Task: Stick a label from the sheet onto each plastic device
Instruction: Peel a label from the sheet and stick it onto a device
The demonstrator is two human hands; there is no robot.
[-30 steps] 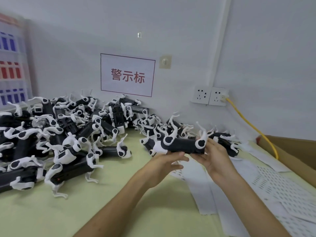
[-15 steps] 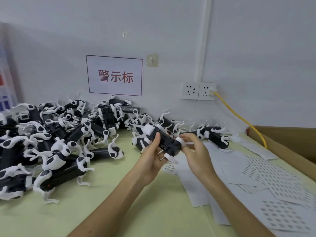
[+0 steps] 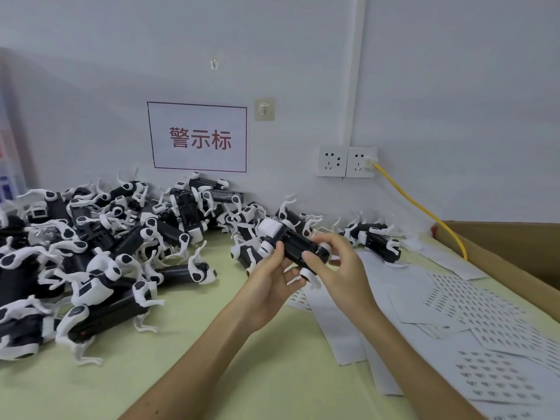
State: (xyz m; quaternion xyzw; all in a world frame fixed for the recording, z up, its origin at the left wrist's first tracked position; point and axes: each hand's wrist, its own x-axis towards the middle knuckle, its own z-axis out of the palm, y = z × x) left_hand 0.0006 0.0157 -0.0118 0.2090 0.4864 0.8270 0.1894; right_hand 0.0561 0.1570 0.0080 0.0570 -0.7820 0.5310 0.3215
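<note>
Gripping 1 black-and-white plastic device, left hand and right hand both curl round it; the heap of similar devices is likely mostly unlabelled.

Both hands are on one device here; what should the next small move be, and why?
Probably the right hand lets go and reaches to the label sheets beside it for a label, while the left hand holds the device. Both hands grip the device above the table, and no label shows in either hand.
</note>
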